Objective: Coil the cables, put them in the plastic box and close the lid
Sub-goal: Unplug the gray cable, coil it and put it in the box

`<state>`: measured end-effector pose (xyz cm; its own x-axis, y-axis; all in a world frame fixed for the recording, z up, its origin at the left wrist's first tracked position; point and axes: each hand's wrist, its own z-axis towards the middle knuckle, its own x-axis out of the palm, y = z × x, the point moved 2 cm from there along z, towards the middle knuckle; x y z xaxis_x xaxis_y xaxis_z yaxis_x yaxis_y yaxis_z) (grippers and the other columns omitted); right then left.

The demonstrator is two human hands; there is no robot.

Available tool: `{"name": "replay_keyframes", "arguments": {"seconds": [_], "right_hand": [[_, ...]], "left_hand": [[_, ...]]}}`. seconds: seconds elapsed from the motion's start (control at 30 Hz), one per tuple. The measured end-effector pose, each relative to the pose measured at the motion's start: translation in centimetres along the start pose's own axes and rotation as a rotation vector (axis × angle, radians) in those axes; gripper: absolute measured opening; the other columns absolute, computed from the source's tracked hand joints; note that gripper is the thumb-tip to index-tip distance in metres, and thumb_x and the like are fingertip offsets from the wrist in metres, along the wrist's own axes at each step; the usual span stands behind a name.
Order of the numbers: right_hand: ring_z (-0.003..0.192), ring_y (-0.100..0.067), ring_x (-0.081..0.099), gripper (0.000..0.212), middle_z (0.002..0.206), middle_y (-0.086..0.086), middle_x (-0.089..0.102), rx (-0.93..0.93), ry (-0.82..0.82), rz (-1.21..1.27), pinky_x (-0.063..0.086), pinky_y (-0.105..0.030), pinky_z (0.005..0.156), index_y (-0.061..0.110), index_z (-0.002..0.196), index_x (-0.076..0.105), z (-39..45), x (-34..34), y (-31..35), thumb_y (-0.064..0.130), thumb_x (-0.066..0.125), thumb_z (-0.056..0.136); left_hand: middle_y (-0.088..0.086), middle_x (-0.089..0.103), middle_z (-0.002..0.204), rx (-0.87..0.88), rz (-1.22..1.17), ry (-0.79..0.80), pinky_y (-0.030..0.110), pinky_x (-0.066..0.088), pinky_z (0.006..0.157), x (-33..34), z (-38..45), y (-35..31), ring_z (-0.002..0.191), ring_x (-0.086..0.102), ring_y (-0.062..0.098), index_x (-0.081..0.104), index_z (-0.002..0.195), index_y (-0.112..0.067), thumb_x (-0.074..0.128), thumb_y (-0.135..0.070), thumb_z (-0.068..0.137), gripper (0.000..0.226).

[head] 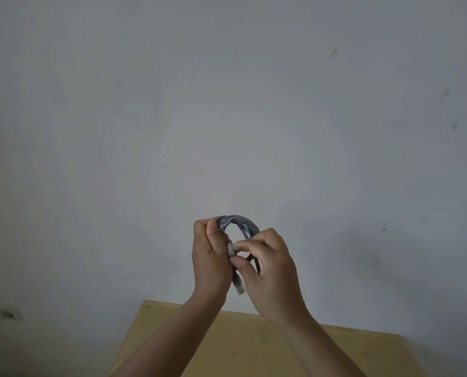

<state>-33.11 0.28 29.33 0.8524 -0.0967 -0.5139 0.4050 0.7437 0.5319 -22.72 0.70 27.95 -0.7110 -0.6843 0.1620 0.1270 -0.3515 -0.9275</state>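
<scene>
Pale grey wall [227, 104] fills most of our view, with a double socket [1, 312] low at the left and the far edge of a light wooden counter [254, 344] beneath our raised arms. We hold the grey network cable [239, 223] up in front of the wall, well above the counter: our left hand [209, 259] has its grip wrapped round one side of the bundled loops, and our right hand [270, 263] pinches a clear plug [231, 248] between thumb and fingertip. The other plug [239, 287] hangs out below, between our palms. To finish this coil well, we judge we should keep the left grip firm so the loops stay even, then tuck the pinched end through or around the bundle snugly without kinking it. No plastic box shows in view.
</scene>
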Motion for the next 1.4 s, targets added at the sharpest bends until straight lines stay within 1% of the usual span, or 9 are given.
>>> {"name": "replay_keyframes", "arguments": {"seconds": [0.2,0.33,0.47,0.6,0.83,1.1,1.17,1.33,1.4], "right_hand": [[0.089,-0.007,0.059,0.011,0.095,0.008,0.067,0.199,0.131,0.468,0.04,-0.01,0.074,0.024,0.087,0.06,-0.4,-1.2,0.7,0.027,0.049,0.087],[0.055,0.007,0.052,0.021,0.057,0.019,0.06,0.391,0.042,0.652,0.036,-0.007,0.058,0.003,0.086,0.059,-0.2,-2.3,0.4,0.009,0.043,0.097],[0.049,-0.012,0.044,0.021,0.061,0.011,0.06,0.407,0.075,0.493,0.031,-0.008,0.049,0.013,0.079,0.061,-0.4,-2.5,0.3,0.014,0.047,0.095],[0.047,0.003,0.048,0.006,0.072,0.004,0.066,0.359,0.128,0.289,0.034,-0.008,0.049,0.019,0.089,0.057,-0.1,-2.6,0.1,0.015,0.053,0.092],[0.061,-0.006,0.054,0.01,0.074,0.004,0.067,0.384,0.11,0.06,0.038,-0.01,0.051,0.021,0.08,0.057,0.7,-3.0,-0.5,0.02,0.056,0.09],[0.069,-0.027,0.047,0.015,0.058,0.007,0.051,0.138,0.164,-0.235,0.032,-0.026,0.053,0.017,0.076,0.05,1.4,-2.2,-0.9,0.013,0.052,0.09],[0.069,-0.022,0.049,0.015,0.061,0.004,0.056,0.117,0.152,-0.191,0.029,-0.017,0.051,0.016,0.074,0.054,1.7,-2.1,-1.5,0.014,0.056,0.089],[0.056,-0.005,0.05,0.025,0.059,0.004,0.053,0.3,-0.182,0.183,0.038,-0.011,0.052,0.016,0.081,0.052,0.7,-2.1,-2.6,0.026,0.075,0.076],[0.061,-0.005,0.047,0.021,0.065,0.004,0.051,0.196,-0.231,0.143,0.037,-0.009,0.056,0.021,0.088,0.056,0.3,-1.8,-3.0,0.029,0.073,0.078]], "left_hand": [[0.003,0.041,0.063,-0.119,-0.151,-0.059,0.02,0.041,0.04,0.0,1.0,-0.3,0.04,0.044,0.002,0.045,0.084,-0.017,0.025,-0.024,0.101,0.028],[0.001,0.041,0.064,-0.027,-0.15,-0.105,0.025,0.045,0.047,0.3,1.4,-0.8,0.041,0.045,0.001,0.045,0.083,-0.019,0.024,-0.024,0.101,0.029],[0.0,0.043,0.065,-0.021,-0.145,-0.126,0.022,0.044,0.043,0.4,1.6,-0.9,0.041,0.047,0.001,0.045,0.082,-0.02,0.024,-0.024,0.101,0.029],[-0.003,0.045,0.06,0.043,-0.071,-0.078,0.03,0.043,0.044,0.4,1.2,-0.7,0.041,0.045,0.005,0.047,0.083,-0.022,0.026,-0.025,0.101,0.028],[-0.012,0.044,0.047,0.156,-0.08,-0.004,0.024,0.038,0.04,0.3,0.2,-1.0,0.041,0.036,0.006,0.048,0.085,-0.022,0.027,-0.018,0.101,0.027],[-0.012,0.049,0.051,0.175,-0.012,0.087,0.021,0.039,0.044,0.7,-0.2,-0.3,0.044,0.043,0.006,0.051,0.089,-0.019,0.028,-0.021,0.1,0.026],[-0.012,0.046,0.049,0.156,-0.032,0.118,0.021,0.037,0.043,0.6,-0.1,-0.4,0.043,0.04,0.005,0.052,0.089,-0.017,0.028,-0.02,0.1,0.027],[-0.013,0.035,0.048,-0.039,-0.22,0.144,0.024,0.028,0.043,1.1,0.1,-0.3,0.044,0.029,0.007,0.055,0.086,-0.011,0.029,-0.022,0.101,0.032],[-0.013,0.034,0.048,-0.112,-0.246,0.15,0.021,0.028,0.043,1.1,-0.3,0.2,0.044,0.029,0.007,0.055,0.085,-0.01,0.029,-0.022,0.101,0.033]]}}
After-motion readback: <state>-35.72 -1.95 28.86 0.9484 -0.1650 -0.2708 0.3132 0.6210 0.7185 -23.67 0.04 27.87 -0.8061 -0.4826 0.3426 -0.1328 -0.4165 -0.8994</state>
